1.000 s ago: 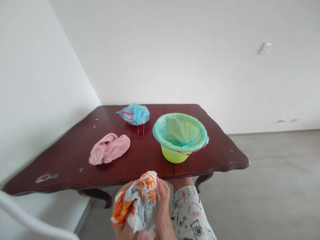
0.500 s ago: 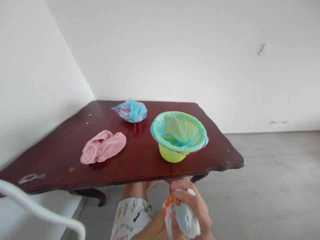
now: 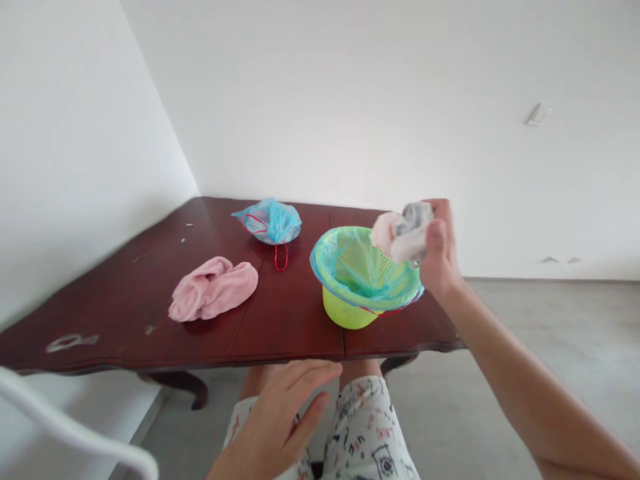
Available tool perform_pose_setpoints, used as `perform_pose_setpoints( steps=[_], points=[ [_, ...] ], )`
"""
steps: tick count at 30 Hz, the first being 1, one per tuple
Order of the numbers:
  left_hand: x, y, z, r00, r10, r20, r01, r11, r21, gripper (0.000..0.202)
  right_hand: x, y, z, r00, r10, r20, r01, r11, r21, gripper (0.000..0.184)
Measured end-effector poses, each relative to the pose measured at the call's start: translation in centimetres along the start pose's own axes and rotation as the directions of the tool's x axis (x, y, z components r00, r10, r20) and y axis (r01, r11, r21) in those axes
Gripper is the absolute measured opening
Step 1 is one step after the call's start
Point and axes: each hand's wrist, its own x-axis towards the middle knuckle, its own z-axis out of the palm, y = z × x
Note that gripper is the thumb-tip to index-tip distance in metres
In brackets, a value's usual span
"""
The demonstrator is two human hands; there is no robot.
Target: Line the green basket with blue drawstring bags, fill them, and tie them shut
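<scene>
My right hand (image 3: 439, 252) is raised over the right rim of a lime-green basket (image 3: 347, 313) lined with a blue-green plastic bag. It is closed around a crumpled wad of plastic wrapping (image 3: 405, 231), blurred by motion. My left hand (image 3: 280, 420) rests low in front of me above my lap, fingers stretched out, holding nothing. The basket stands on a dark wooden table (image 3: 280, 327).
A pink cloth (image 3: 214, 289) lies on the table left of the basket. A tied blue plastic bag with a red string (image 3: 270, 223) sits behind it. A white chair edge (image 3: 65, 427) shows at bottom left. White walls meet behind the table; grey floor lies to the right.
Both hands were crumpling the orange-and-white wrapping near my lap. Now my right hand has lifted the wad up to the basket, and my left hand has let go and opened.
</scene>
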Motion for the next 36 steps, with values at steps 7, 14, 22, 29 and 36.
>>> perform_pose_setpoints(
  steps=[7, 14, 22, 29, 36],
  points=[
    [-0.8, -1.6, 0.2, 0.995, -0.043, -0.091, 0.047, 0.998, 0.047, 0.036, 0.6, 5.4, 4.6, 0.737, -0.118, 0.665, 0.083, 0.993, 0.083, 0.073],
    [1.7, -3.6, -0.7, 0.966, 0.001, -0.26, 0.023, 0.996, 0.088, 0.036, -1.8, 4.6, -2.5, 0.897, 0.223, 0.383, -0.219, 0.974, -0.053, 0.042],
    [10.3, -4.9, -1.4, 0.82, 0.351, -0.451, -0.167, 0.902, 0.398, 0.063, -15.7, 6.5, -3.9, 0.996, 0.016, -0.086, -0.034, 0.976, -0.215, 0.039],
    [14.2, -7.1, 0.3, 0.736, 0.565, -0.373, -0.334, 0.782, 0.525, 0.058, -15.7, 5.8, -2.0, 0.985, -0.133, -0.107, 0.107, 0.97, -0.216, 0.05],
    [14.6, -5.7, -1.2, 0.7, 0.578, -0.419, -0.455, 0.814, 0.363, 0.033, -13.4, 4.5, -2.1, 0.973, -0.228, 0.028, 0.23, 0.962, -0.148, 0.047]
  ],
)
